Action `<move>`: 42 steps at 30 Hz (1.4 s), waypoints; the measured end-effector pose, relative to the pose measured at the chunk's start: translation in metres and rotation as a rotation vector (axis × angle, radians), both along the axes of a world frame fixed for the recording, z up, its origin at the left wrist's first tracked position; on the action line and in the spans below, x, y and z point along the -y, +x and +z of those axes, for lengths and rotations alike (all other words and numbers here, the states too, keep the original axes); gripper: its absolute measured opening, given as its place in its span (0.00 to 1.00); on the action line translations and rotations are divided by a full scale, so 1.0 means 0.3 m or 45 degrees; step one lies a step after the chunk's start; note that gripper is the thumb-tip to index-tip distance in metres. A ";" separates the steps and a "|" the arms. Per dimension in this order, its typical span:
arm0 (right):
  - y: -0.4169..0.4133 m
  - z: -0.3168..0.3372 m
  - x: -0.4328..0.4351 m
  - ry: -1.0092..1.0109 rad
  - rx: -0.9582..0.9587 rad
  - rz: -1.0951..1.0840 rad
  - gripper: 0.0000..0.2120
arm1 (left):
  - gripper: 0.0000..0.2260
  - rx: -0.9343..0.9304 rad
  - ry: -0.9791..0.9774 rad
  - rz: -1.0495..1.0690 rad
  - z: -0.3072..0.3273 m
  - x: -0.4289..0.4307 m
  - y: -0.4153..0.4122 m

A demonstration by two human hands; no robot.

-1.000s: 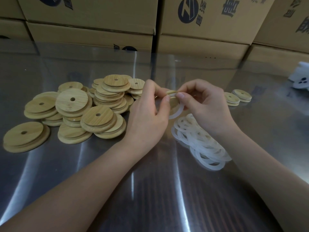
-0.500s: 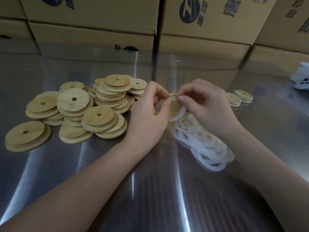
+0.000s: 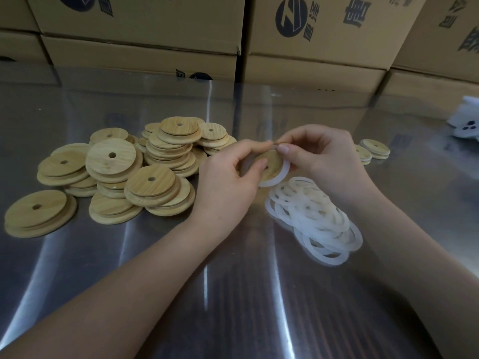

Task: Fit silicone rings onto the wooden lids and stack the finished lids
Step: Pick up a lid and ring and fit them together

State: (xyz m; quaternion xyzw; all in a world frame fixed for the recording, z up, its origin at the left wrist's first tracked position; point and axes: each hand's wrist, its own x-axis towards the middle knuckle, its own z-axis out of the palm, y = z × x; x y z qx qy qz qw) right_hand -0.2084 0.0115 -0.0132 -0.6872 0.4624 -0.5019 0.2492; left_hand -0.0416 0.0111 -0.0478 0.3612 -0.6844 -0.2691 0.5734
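A person's two hands work one wooden lid (image 3: 272, 161) and one silicone ring (image 3: 283, 175) just above a steel worktop (image 3: 233, 294), between the two supplies. The left hand (image 3: 228, 182) has its grip curled round the lid, thumb and forefinger pinching its upper edge and a fingertip partly covering the centre hole. The right hand (image 3: 320, 156) has its grip pinched on the ring where it meets the top of the lid. The lid is a round disc with no long axis. It is held tilted, with its flat face turned toward the camera, its top edge at the fingertips and the white ring lying round its lower right rim.

To the left lies a pile of bare lids (image 3: 155, 167), each with one centre hole, too overlapped for a full count. Just below the hands is a heap of rings (image 3: 316, 218), likewise tangled past counting. To the right, well apart, stand two low stacks of finished lids (image 3: 375, 149). Cardboard cartons (image 3: 142, 24) line the far edge, and one white object (image 3: 466, 120) sits at the right margin.

A second ago the lid was nearly edge-on with the ring dangling below it. Now its face shows and the ring hugs more of the rim, while the hands have kept their place.
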 end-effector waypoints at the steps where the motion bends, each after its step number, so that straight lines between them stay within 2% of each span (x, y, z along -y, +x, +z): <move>1: 0.002 -0.002 0.001 0.021 0.045 -0.001 0.05 | 0.11 -0.033 0.030 -0.003 0.001 0.002 -0.001; 6: 0.009 -0.013 0.007 0.100 0.161 -0.002 0.06 | 0.10 -0.114 0.120 -0.034 0.006 0.005 0.002; 18: 0.007 -0.013 0.011 0.170 0.230 0.001 0.08 | 0.14 -0.225 0.244 -0.074 0.013 0.015 0.004; 31: -0.002 -0.009 0.006 0.197 0.194 0.032 0.04 | 0.20 -0.344 0.407 -0.210 0.014 0.003 -0.001; 35: 0.002 -0.017 0.010 0.213 0.256 0.025 0.03 | 0.16 -0.421 0.503 -0.203 0.019 0.005 -0.003; 42: 0.014 -0.040 0.015 0.274 0.451 0.053 0.02 | 0.08 -0.497 0.513 -0.228 0.031 -0.004 0.000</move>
